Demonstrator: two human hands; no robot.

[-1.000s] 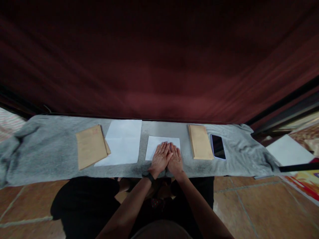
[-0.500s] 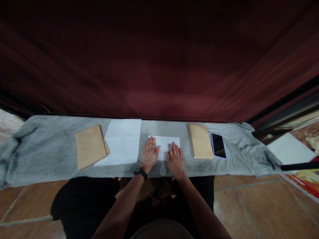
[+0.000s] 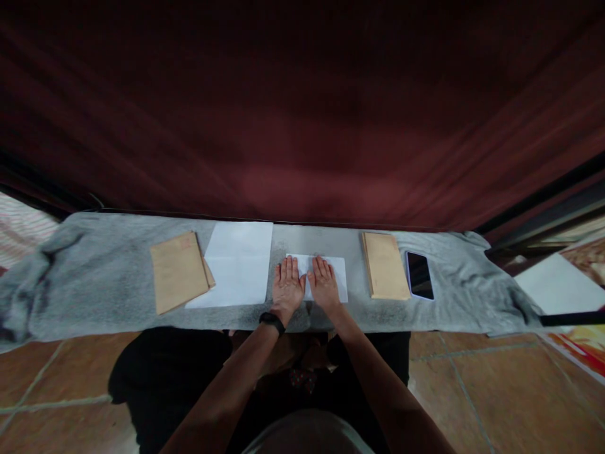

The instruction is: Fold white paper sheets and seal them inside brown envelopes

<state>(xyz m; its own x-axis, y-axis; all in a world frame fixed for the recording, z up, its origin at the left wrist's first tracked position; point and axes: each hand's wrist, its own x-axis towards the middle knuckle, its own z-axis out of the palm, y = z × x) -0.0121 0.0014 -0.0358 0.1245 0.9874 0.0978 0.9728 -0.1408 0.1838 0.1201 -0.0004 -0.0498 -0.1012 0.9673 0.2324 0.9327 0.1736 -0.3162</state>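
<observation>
**Folded paper pressed flat under both hands**

The folded paper (image 3: 339,272) is pinned on the cloth-covered counter (image 3: 94,284). The left hand (image 3: 287,287) and right hand (image 3: 324,285) are laid open on it, palms down, side by side, with nothing gripped. Judged step: a crease is being flattened. For a next move, an edge would need pinching up. A white sheet (image 3: 241,265) and a brown envelope (image 3: 178,272) are seen left of the paper. An envelope stack (image 3: 386,266) and a phone (image 3: 420,275) are seen right of it.
</observation>
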